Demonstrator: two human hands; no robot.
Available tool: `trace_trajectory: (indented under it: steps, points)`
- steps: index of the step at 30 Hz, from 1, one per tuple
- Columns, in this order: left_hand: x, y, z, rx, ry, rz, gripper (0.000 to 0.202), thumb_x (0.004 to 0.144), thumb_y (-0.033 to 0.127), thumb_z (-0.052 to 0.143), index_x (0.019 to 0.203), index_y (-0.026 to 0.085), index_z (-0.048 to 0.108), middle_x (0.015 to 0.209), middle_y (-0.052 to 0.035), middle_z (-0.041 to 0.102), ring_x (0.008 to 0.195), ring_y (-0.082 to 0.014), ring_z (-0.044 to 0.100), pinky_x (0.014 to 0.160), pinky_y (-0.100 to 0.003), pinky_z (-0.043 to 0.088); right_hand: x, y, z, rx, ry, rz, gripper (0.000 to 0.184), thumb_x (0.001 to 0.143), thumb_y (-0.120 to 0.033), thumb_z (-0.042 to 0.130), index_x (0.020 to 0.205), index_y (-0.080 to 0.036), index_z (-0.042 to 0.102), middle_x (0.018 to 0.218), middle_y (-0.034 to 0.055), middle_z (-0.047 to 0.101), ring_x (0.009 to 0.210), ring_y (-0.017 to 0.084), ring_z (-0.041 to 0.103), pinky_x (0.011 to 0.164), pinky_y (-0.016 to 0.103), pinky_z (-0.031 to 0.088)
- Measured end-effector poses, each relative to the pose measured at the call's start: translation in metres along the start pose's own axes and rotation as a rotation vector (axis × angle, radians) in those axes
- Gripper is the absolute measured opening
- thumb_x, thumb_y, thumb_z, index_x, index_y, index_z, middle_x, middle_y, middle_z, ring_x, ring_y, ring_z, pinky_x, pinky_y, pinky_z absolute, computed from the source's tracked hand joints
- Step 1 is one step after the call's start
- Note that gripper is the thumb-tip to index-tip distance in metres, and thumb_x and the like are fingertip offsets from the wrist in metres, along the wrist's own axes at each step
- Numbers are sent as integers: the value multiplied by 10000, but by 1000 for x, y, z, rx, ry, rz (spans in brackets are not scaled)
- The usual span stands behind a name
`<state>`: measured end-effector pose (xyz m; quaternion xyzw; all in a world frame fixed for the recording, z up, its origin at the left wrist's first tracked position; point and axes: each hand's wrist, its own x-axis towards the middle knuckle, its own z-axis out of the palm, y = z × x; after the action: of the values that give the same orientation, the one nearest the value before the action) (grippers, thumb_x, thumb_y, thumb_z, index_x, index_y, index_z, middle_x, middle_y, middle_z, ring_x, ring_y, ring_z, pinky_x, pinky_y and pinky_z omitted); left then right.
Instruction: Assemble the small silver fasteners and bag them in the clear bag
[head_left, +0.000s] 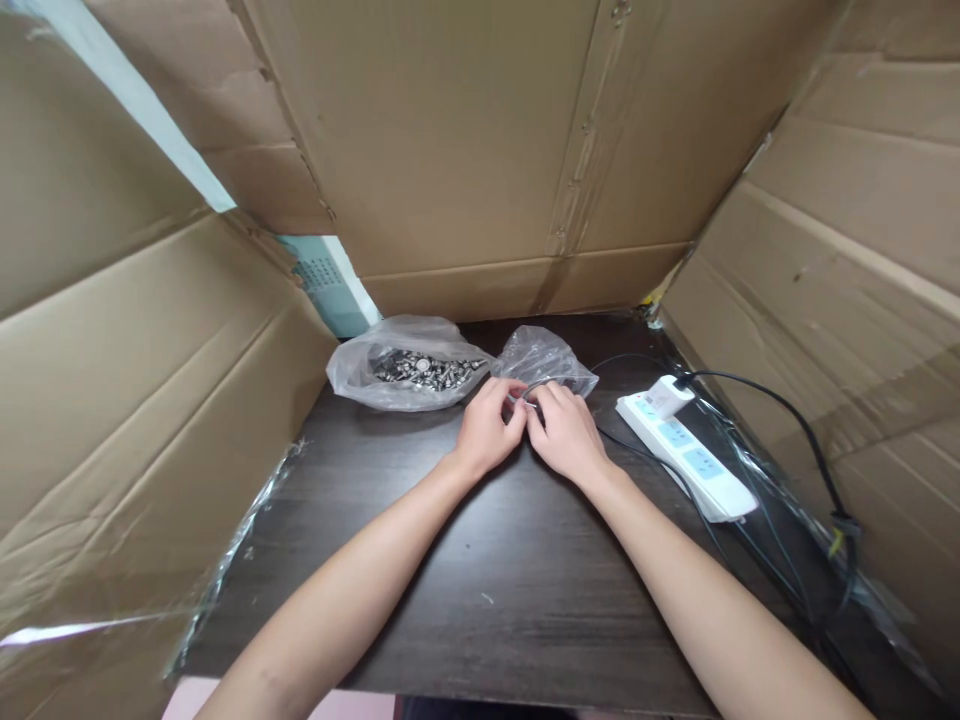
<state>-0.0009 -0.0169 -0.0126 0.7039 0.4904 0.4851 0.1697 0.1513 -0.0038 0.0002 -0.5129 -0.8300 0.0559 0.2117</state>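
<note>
My left hand (487, 425) and my right hand (566, 432) meet over the dark wooden table (450, 580), fingers curled in a pinch around a small metal part (525, 403) that is too small to name. Just behind the fingers lies a small clear plastic bag (544, 358), crumpled. To its left sits a larger clear plastic bag (409, 365) holding several small metal screws or bolts.
Cardboard walls (480, 140) close in the table at the left, back and right. A white power strip (686, 455) with a white plug in it lies at the right, with black cables (810, 450) trailing along the right edge.
</note>
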Motion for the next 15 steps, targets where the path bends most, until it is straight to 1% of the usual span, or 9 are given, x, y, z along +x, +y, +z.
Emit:
trace_trajectory:
  steps: [3, 5, 9, 12, 14, 15]
  points:
    - [-1, 1, -1, 14, -73, -9, 265, 903, 112, 558, 1139, 154, 671, 1090, -74, 674, 898, -161, 661, 867, -291, 550, -1, 0, 3, -19, -12, 6, 216, 997, -243, 477, 1025, -139, 665, 1076, 124, 676, 992, 272, 578, 839, 376, 359]
    - [-1, 1, -1, 21, -97, -28, 274, 911, 121, 552, 1155, 155, 672, 1113, -78, 680, 943, -176, 666, 884, -298, 549, -2, 0, 5, -11, 17, 2, 212, 989, -250, 493, 1002, -144, 676, 1061, 121, 684, 996, 273, 576, 849, 379, 362]
    - [1, 1, -2, 49, -145, -49, 264, 924, 126, 549, 1152, 157, 679, 1075, -71, 694, 982, -195, 662, 913, -310, 542, -4, 1, 5, -26, 111, -4, 184, 941, -240, 537, 984, -153, 693, 1019, 109, 700, 988, 279, 585, 842, 394, 374]
    - [2, 2, -2, 98, -184, -67, 271, 937, 124, 531, 1161, 146, 682, 1078, -83, 693, 1002, -209, 661, 935, -326, 543, -4, 1, -1, -62, 215, -57, 175, 892, -203, 543, 965, -161, 697, 993, 101, 708, 970, 285, 599, 821, 409, 397]
    - [1, 3, -3, 148, -227, -66, 275, 948, 149, 539, 1182, 150, 685, 1116, -97, 690, 1042, -228, 659, 954, -347, 544, -3, -4, -7, -45, 341, -109, 184, 876, -185, 534, 957, -168, 699, 980, 100, 714, 947, 282, 612, 826, 421, 433]
    - [1, 3, -3, 169, -251, -64, 250, 952, 173, 551, 1156, 153, 695, 1121, -102, 692, 1058, -243, 656, 964, -364, 545, -2, -10, -10, -17, 420, -142, 190, 871, -173, 527, 953, -162, 697, 970, 107, 714, 928, 275, 620, 839, 425, 459]
